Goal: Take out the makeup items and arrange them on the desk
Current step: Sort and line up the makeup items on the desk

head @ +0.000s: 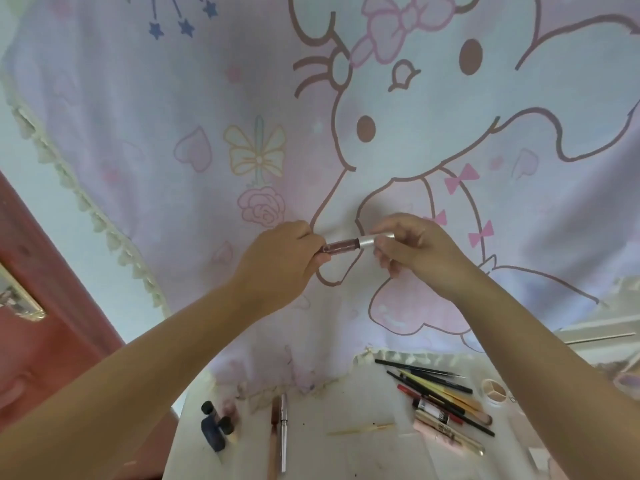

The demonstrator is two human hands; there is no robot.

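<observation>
Left hand: left hand (282, 259) raised in front of the curtain, forearm coming up from lower left, fingers curled round the dark-pink end of a slim lip-gloss tube with translucent pink body and silver cap (353, 242).
Right hand: right hand (414, 247) raised opposite, forearm from lower right, thumb and fingertips pinching the silver cap end.
Grip state: both hands closed on the one tube; cannot tell if the cap is loose or seated.
Tube position: roughly level, spanning the gap between the two hands, held well above the white desk top (346, 455), in front of the pale lilac cartoon-print curtain with cream fringe (207, 98).
Count, left side of desk: two dark round-capped small bottles (214, 426), touching.
Count, desk middle: two slim sticks side by side, one brownish and one silver (283, 431); one thin pale-yellow stick (360, 429) just right of them.
Count, right side of desk: a heap of pencils, brushes and tubes in black, yellow and red (443, 398), overlapping, exact number unclear; one round open compact with segmented pans (496, 390) just beside the heap.
Left edge: red-brown door with metal handle (20, 299).
</observation>
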